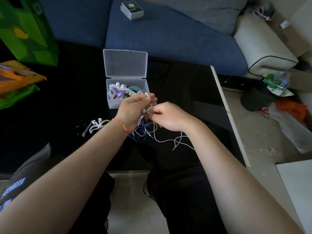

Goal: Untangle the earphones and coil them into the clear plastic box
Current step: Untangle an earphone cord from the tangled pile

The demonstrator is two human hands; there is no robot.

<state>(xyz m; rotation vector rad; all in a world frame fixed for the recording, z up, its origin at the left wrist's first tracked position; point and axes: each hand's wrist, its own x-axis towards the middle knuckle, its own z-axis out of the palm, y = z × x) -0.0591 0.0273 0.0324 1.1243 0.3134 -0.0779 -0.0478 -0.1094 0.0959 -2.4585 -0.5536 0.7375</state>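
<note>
**Reader:** Two hands at work, is that right? What are they holding?

**Describer:** Yes. Both meet over a tangle of white earphones (148, 108), held just above a black table (185, 92). The left hand (133, 108) has its fingers curled around the upper part, with an earbud showing at the fingertips. The right hand (167, 117) pinches the cord close beside it, so the two hands are almost touching.

**Reader:** Where does the rest of the cord go?

**Describer:** It drops below the hands and trails in loose white loops across the table toward the right forearm. A bundle of blue cord (141, 132) hangs mixed in under the left wrist, which wears a thin red bracelet (120, 124).

**Reader:** And the box?

**Describer:** A clear plastic box (112, 103) sits on the table just behind the hands, its hinged lid (125, 65) standing open. Inside are coiled earphones in purple, white and pale blue.

**Reader:** Anything else nearby?

**Describer:** A white figure-shaped cord winder (97, 126) lies flat on the table, left of the left wrist. Further left are a green bag (28, 31) and an orange packet (15, 76). Behind the table is a blue sofa (168, 36) with a small dark box (132, 10) on it.
</note>
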